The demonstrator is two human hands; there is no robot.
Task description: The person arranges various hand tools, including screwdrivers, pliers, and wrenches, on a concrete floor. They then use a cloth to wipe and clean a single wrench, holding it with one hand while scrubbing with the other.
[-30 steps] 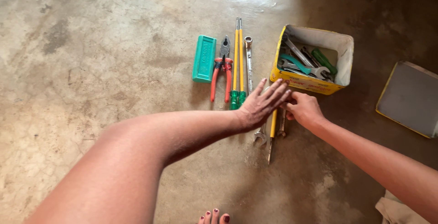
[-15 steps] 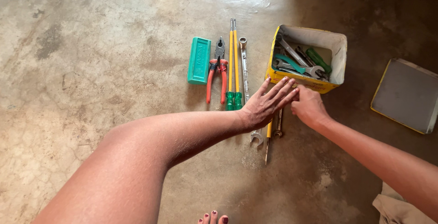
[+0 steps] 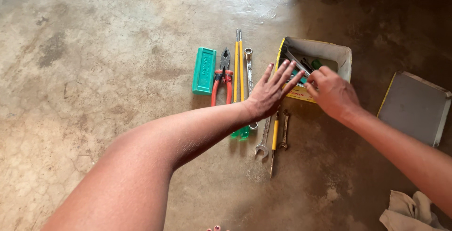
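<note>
Yellow, dented tin box (image 3: 301, 95) sits right of centre on cracked concrete floor (image 3: 94, 71), holding steel spanners (image 3: 295, 65). The left hand (image 3: 270, 92) hovers flat, fingers spread; the right hand (image 3: 332, 92) reaches in, grip seemingly loose.

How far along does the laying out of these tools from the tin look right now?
Done: pliers, two screwdrivers and wrenches lie in a row. In hand: the right hand reaches into the yellow tin, left hand open. Left: tools inside.

floor (image 3: 117, 47): rough matt concrete | wrenches (image 3: 262, 141): bare metal | box (image 3: 346, 59): cardboard
</note>
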